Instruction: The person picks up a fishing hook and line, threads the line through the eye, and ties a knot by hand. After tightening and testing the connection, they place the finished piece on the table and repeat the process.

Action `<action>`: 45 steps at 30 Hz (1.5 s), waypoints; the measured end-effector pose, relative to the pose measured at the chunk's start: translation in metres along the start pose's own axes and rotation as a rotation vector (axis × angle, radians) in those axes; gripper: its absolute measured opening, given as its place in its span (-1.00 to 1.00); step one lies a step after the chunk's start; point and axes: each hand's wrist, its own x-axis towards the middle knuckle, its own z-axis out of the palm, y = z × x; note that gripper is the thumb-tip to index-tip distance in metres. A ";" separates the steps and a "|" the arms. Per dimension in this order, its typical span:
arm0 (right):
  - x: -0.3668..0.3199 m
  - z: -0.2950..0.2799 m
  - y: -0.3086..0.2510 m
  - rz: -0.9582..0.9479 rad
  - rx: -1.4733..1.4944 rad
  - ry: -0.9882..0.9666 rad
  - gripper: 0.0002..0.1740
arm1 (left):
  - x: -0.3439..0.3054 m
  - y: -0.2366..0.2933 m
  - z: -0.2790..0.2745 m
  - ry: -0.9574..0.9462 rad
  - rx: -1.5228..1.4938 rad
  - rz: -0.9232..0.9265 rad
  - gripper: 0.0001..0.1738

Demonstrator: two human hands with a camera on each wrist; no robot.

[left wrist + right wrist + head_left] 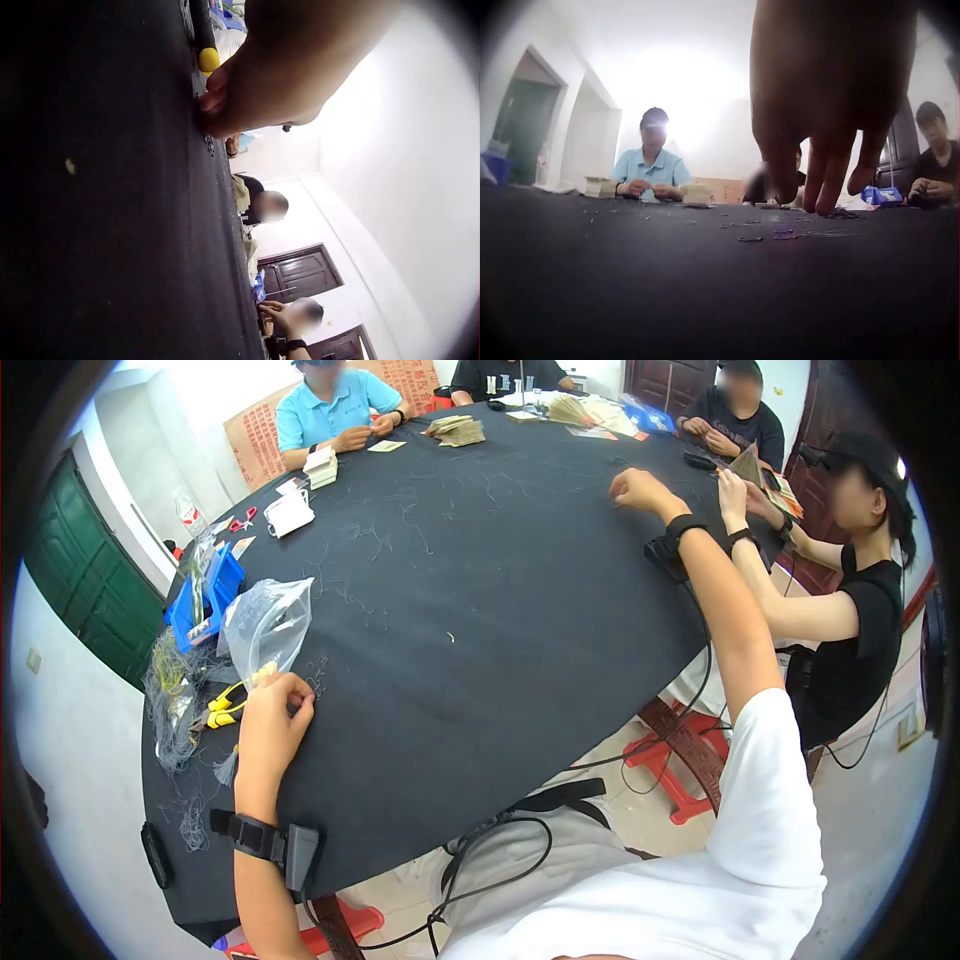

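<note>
My left hand [296, 706] rests on the black tablecloth [480, 630] at the near left edge, fingers curled. In the left wrist view its fingertips [214, 101] are bunched against the cloth; anything they pinch is too small to see. Yellow-handled pliers [226, 710] lie just left of it, their yellow tip [208, 58] beside the fingers. A clear plastic bag [265, 622] lies just beyond. My right hand [622, 488] reaches far across the table. Its fingers [829, 191] hang down, holding nothing, just above short thread scraps [780, 234].
A tangle of grey thread [170, 700] and a blue bin [215, 590] sit at the left rim. Card stacks [455, 430] lie at the far side. A person in a blue shirt [330, 410] sits opposite, another in black [850, 630] close on my right. A red stool [680, 760] stands below.
</note>
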 end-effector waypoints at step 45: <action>-0.103 -0.049 -0.354 -0.633 1.311 -0.321 -0.84 | 0.003 0.006 0.008 -0.076 -0.947 -0.212 -0.77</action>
